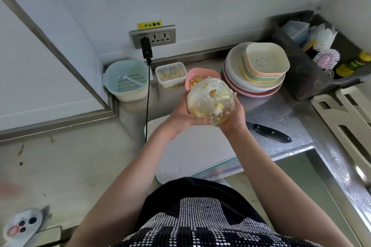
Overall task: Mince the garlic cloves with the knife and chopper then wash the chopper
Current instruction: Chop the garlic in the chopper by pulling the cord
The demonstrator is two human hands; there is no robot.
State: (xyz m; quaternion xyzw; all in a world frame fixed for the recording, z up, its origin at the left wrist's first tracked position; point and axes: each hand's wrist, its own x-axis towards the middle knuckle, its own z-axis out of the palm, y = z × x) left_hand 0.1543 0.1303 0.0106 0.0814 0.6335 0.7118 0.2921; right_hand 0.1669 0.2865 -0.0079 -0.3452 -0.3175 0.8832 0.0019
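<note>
Presently, both hands are raised above the counter and together hold the chopper bowl (210, 101), a clear rounded container tipped so its base faces the camera; the left hand (181, 119) cups it from the left and beneath, fingers curled round the lower side; the right hand (233, 118) grips the right side, fingers wrapped behind the bowl and mostly hidden. Minced garlic (215, 109), pale yellow, clings in clumps and specks to the inner wall; whether a lid or blade is fitted cannot be told.

Directly below the hands lies a white cutting board (192, 152), its near edge overhanging the steel counter (281, 118); the knife (270, 132), black-handled, lies flat on the counter just right of the board, apart from both hands, its blade largely hidden by the right wrist.

Behind the bowl, a pink dish (193, 77) with yellow pieces is partly covered by it; beside that, to the left, stands a clear rectangular tub (170, 74) holding pale chopped matter; further left, in the corner, a pale strainer basket (127, 80). A black plug (146, 47) sits in the wall socket (153, 36), its cable running down past the basket. To the right, stacked plates (255, 86) carry a stack of square bowls (265, 62); beyond, a dark tray (313, 78) holds brushes (326, 46).
</note>
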